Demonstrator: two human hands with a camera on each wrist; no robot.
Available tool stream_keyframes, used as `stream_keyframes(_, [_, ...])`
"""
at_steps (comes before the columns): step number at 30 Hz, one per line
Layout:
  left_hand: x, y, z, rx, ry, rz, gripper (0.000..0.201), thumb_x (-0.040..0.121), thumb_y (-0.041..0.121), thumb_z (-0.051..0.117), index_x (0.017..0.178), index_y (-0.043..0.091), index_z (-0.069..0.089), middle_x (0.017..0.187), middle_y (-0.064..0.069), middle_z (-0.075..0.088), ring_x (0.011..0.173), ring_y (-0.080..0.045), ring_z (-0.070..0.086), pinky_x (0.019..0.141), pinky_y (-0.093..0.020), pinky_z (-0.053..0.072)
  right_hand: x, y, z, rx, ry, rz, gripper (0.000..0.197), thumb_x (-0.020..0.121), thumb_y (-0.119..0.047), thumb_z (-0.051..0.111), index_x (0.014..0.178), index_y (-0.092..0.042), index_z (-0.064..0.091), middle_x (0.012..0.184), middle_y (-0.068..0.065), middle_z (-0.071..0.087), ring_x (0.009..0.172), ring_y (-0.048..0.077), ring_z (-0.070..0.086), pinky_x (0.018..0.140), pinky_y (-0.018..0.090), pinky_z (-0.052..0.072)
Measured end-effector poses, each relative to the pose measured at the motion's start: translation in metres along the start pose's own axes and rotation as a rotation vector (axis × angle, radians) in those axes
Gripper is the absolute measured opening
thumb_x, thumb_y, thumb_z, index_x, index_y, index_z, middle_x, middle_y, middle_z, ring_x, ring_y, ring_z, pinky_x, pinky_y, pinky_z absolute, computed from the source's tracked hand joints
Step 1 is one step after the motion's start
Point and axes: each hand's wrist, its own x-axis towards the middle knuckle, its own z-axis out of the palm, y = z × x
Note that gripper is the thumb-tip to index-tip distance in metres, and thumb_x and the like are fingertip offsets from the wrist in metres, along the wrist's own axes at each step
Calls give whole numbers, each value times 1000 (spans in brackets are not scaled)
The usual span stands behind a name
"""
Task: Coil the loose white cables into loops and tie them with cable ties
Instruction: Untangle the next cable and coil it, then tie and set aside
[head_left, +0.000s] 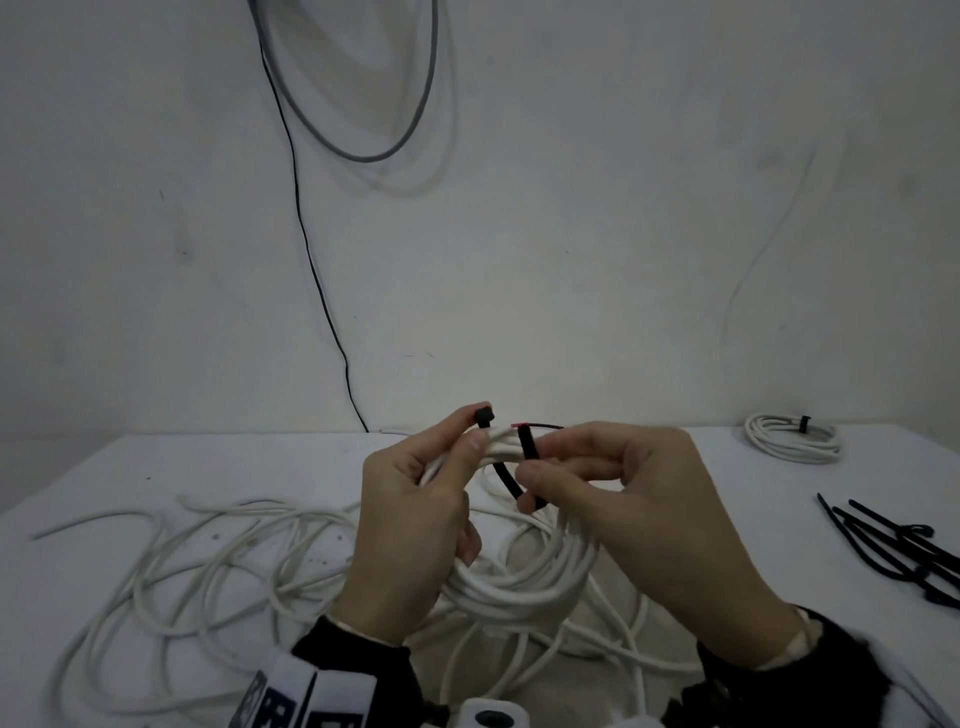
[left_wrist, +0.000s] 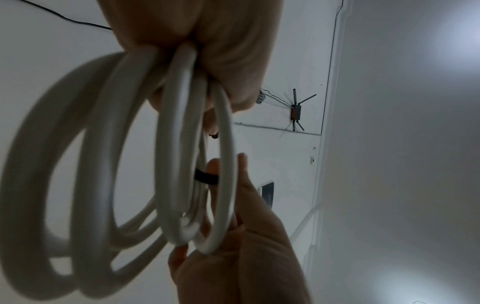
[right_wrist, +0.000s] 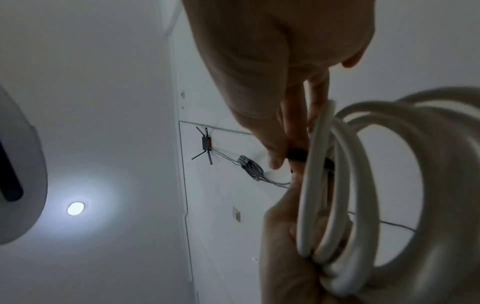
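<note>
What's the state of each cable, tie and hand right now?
coiled white cable: looped, held up in both hands, not yet tied
black cable tie: wrapped over the coil, unfastened
left hand: grips coil and tie head
right hand: pinches tie tail
loose white cable: uncoiled on the table
finished coil: tied, far right
spare ties: lying unused

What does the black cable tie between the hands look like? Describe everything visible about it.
The black cable tie is a thin, flexible strip, plastic by its look, with a blocky head at one end. It is not fastened: it curves around the white cable coil, held above the table. The left hand pinches the head end against the coil, and the right hand pinches the other part of the strip. A small red mark shows near its top.
</note>
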Motion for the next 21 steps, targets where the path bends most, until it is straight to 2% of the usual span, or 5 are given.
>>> stream_keyframes(2, [-3,3,3,28,-16,23,18,89,11,58,98,19,73,41,-2,47,24,-10,28,36,-17,28,-2,-3,2,42,62,12,8,71,-3,76,66,-6,71,55,5,69,52,9,66,56,7,44])
stream_keyframes(4, [-6,6,6,65,-29,50,18,89,11,58,97,18,72,35,8,46,23,-9,28,36,-18,29,-3,-5,4,2,90,-27,11,71,-2,76,62,-7,72,54,4,68,49,5,64,55,3,42])
stream_keyframes(8, [-9,10,8,120,-32,86,19,90,9,56,95,19,71,33,8,45,24,-10,29,36,-21,31,-3,-10,5,-63,91,-37,11,72,-5,76,62,-10,74,53,0,68,50,-2,60,56,2,40])
stream_keyframes(15, [-10,10,9,146,-42,97,19,90,9,56,97,19,71,33,10,48,23,-10,31,36,-21,33,-3,-11,3,-153,69,2,12,71,-12,77,60,-13,74,55,-4,68,51,-1,61,59,3,42])
stream_keyframes(21, [-11,8,9,168,-73,162,20,88,10,59,94,22,73,34,4,49,23,-12,32,34,-18,32,-3,-14,2,-120,90,3,14,73,-8,76,59,-8,73,50,1,66,50,2,61,56,2,40])
